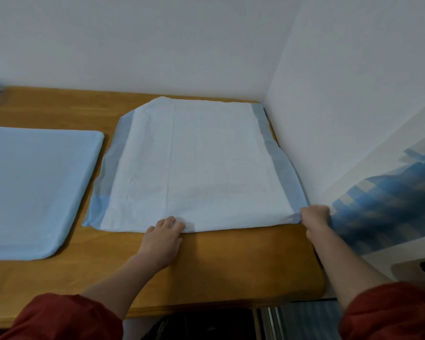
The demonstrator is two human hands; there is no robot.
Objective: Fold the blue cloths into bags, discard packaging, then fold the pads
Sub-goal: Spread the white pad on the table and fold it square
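The pad point(194, 168) lies flat on the surface point(231, 261). The left hand point(163, 231) presses its near edge with relaxed fingers; the right hand point(314, 215) grips its near right corner.

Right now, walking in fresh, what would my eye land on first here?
Most striking is the large white pad with blue borders, spread over the right half of the wooden table and pushed into the corner of the walls. The person's right hand grips its near right corner, while the left hand lies on its near edge. To the left lies a flat light-blue sheet.
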